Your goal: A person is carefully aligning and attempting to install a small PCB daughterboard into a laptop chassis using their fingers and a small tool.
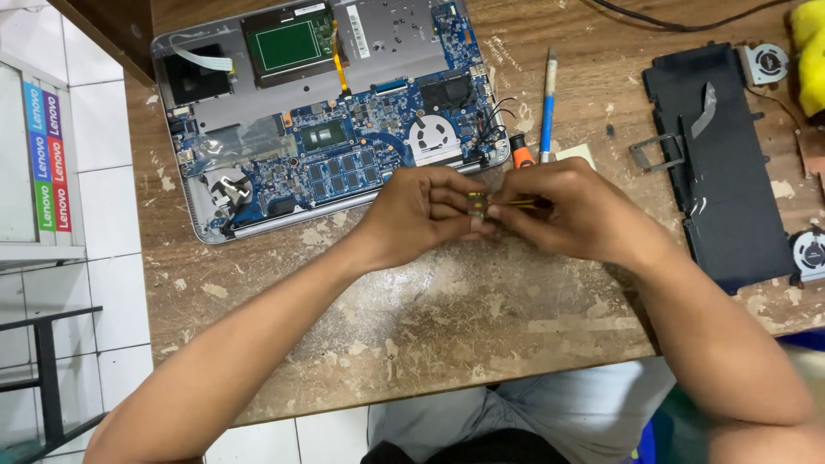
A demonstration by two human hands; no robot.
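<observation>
Pinching a small gold-coloured component (478,204) between left hand (418,215) and right hand (574,213), fingers clamped on it, just near of the opened laptop (326,112); working stage, likely calling for steady fine grip
</observation>
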